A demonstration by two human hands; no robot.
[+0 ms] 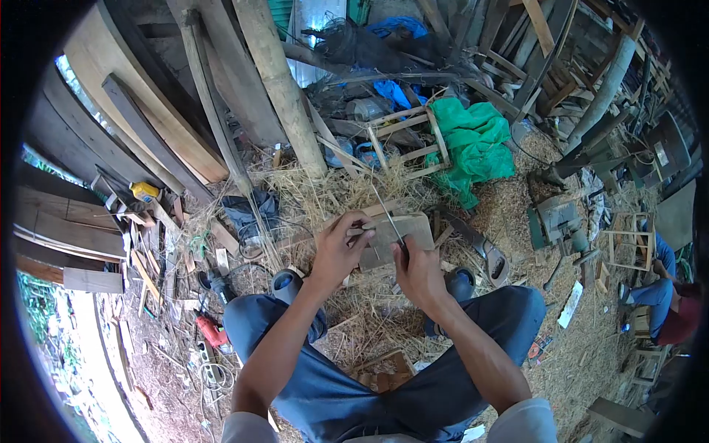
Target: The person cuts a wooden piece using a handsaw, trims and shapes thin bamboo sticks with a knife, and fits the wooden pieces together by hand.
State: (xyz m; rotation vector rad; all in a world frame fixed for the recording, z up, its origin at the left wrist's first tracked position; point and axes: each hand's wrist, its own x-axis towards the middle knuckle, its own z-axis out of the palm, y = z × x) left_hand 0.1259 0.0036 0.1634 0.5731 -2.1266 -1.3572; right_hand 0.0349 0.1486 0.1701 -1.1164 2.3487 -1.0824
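In the head view my left hand [341, 247] is closed, fingertips pinching a small thin strip of wood [360, 232]. My right hand [419, 279] is wrapped round the dark handle of a knife [389, 213]. Its long, narrow blade points up and away from me, to the right of the strip. Beneath both hands is a pale wooden block [415, 229], between my feet. A handsaw [473, 240] lies just right of the block on the straw-covered ground.
A red power drill [212, 331] and a dark power tool [216, 285] lie on the left. A wooden frame [408, 140] and green sheet [473, 140] are ahead. Planks [140, 96] lean at the back left. Another person [668, 299] sits at the far right beside a stool frame [630, 240].
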